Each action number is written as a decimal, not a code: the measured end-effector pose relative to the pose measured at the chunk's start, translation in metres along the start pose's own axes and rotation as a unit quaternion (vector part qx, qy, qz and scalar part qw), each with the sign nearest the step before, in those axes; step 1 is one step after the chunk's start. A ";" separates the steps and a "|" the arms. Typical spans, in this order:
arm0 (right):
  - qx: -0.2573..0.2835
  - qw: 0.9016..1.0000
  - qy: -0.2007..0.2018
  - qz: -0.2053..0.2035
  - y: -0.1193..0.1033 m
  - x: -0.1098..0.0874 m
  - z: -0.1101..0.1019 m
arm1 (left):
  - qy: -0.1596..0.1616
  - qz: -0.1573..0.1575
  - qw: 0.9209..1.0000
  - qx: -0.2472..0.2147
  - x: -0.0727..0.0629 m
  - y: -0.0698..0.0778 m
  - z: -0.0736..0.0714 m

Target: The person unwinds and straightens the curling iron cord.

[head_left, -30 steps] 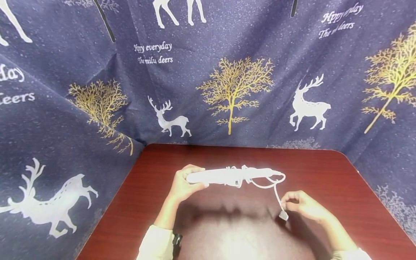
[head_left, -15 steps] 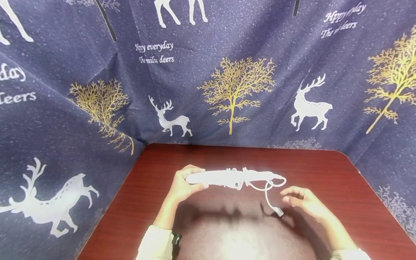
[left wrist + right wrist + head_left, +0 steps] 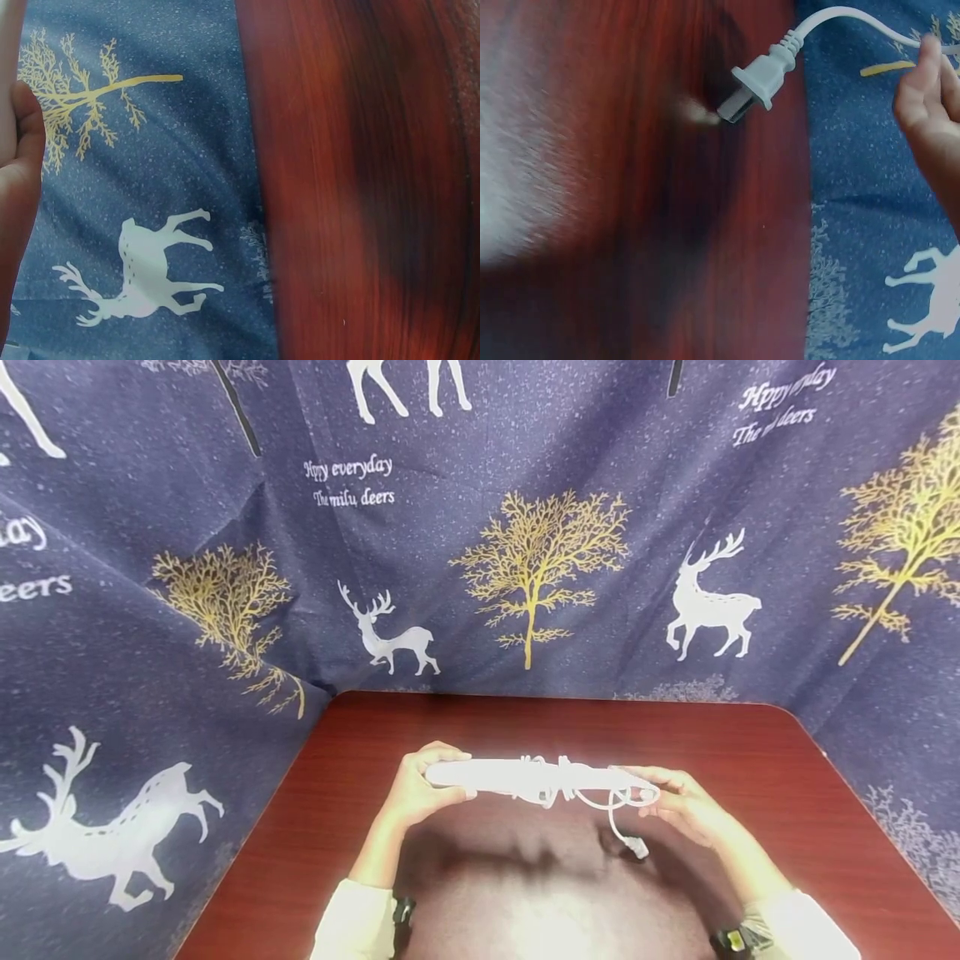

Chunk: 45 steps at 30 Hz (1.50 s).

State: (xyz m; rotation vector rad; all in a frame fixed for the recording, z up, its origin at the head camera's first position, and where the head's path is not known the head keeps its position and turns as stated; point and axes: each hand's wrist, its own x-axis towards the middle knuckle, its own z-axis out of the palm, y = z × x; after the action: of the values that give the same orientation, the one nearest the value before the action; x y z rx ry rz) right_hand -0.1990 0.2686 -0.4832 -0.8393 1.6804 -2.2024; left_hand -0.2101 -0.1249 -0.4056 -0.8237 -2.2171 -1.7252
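A long white appliance [image 3: 483, 774] with a white cord [image 3: 537, 792] wound around it is held level above the table in the head view. Glare washes out its surface, so its exact kind cannot be told. My left hand [image 3: 417, 790] grips its left end, thumb below and fingers above. At the narrower right end, my right hand [image 3: 686, 806] holds it between thumb and fingers, behind a loop of cord. The two-prong plug [image 3: 763, 78] dangles from the loose cord, below the appliance and apart from my right hand.
A dark red wooden table [image 3: 360, 727] lies underneath, with a bright glare spot at the near side. Blue fabric [image 3: 480, 610] printed with deer and golden trees hangs behind the table and along its sides.
My right hand let go of the cord near the plug, then moved up and left to the appliance's right end. The plug swung left and hangs free. The left hand kept its grip.
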 end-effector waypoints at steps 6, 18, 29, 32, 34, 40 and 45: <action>-0.137 0.990 0.012 0.025 -0.023 0.008 -0.004 | -0.002 0.005 1.000 -0.001 0.000 -0.001 0.001; -0.254 0.966 0.056 -0.019 -0.033 0.021 -0.016 | -0.014 -0.008 1.000 -0.008 0.002 -0.002 0.004; -0.271 0.952 0.134 -0.037 -0.046 0.028 -0.016 | -0.026 -0.020 0.999 0.007 0.002 -0.005 0.009; -0.240 0.958 0.150 -0.046 -0.051 0.030 -0.014 | -0.027 -0.024 0.999 0.009 0.001 -0.015 0.012; -0.206 0.964 0.158 -0.061 -0.056 0.031 -0.013 | -0.029 -0.027 0.999 0.014 0.000 -0.024 0.014; -0.142 0.972 0.147 -0.115 -0.082 0.031 -0.007 | -0.031 -0.029 0.999 0.021 0.000 -0.043 0.018; -0.114 0.980 0.066 -0.150 -0.103 0.029 0.000 | -0.008 -0.022 0.999 0.039 0.002 -0.048 0.019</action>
State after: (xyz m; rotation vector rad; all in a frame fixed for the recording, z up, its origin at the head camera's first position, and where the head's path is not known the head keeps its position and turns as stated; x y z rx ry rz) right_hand -0.2071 0.2857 -0.3776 -1.0884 2.0174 -2.3301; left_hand -0.2346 -0.1142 -0.4502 -0.7793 -2.3137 -1.6445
